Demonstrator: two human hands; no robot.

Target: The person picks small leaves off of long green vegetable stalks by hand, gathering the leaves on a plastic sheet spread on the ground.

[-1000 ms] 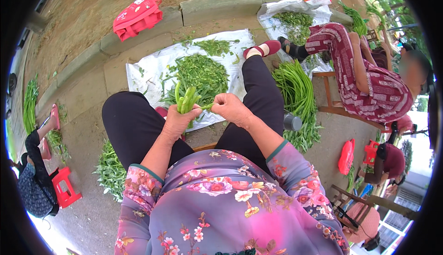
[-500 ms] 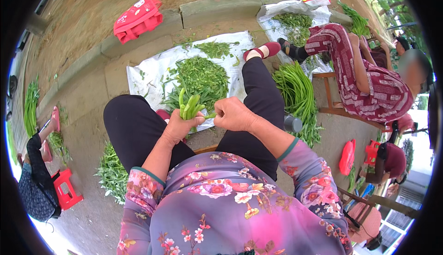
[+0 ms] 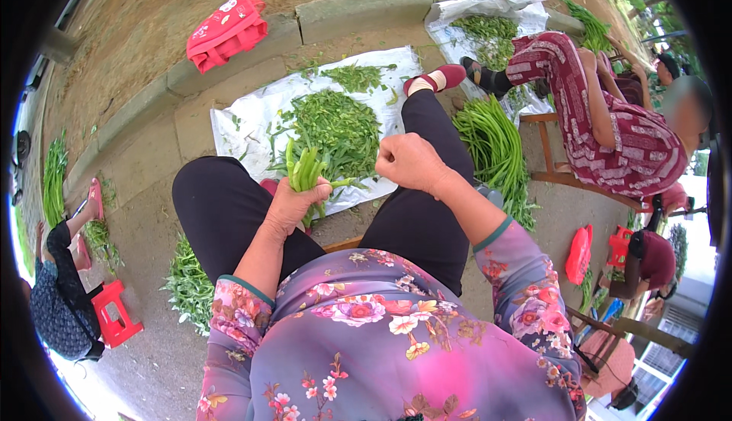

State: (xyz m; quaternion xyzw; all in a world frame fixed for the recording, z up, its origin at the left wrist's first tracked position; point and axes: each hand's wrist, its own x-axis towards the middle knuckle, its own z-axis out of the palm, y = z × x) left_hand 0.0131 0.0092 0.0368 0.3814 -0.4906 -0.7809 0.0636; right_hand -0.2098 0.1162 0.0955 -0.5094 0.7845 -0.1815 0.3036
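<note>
My left hand [image 3: 296, 201] is closed around a small bunch of green vegetable stems [image 3: 306, 168], held upright above my lap. A thin leafy end sticks out to the right past my thumb. My right hand [image 3: 412, 162] is curled closed over my right thigh, apart from the bunch; its fingertips are hidden, so whatever they hold cannot be made out. Beyond my knees, a heap of loose green leaves [image 3: 335, 128] lies on a white plastic sheet [image 3: 236, 143]. Beside my right leg is a large pile of long green stems [image 3: 492, 143].
More leafy greens [image 3: 189, 288] lie by my left leg. A red bag [image 3: 227, 32] rests on the curb [image 3: 366, 11]. To the right sits a person in patterned maroon clothes [image 3: 610, 128]; at left, another person sits near a red stool [image 3: 118, 314].
My right hand has pulled away from the bunch, moving right and slightly up. My left hand keeps its hold on the stems, nearly in place.
</note>
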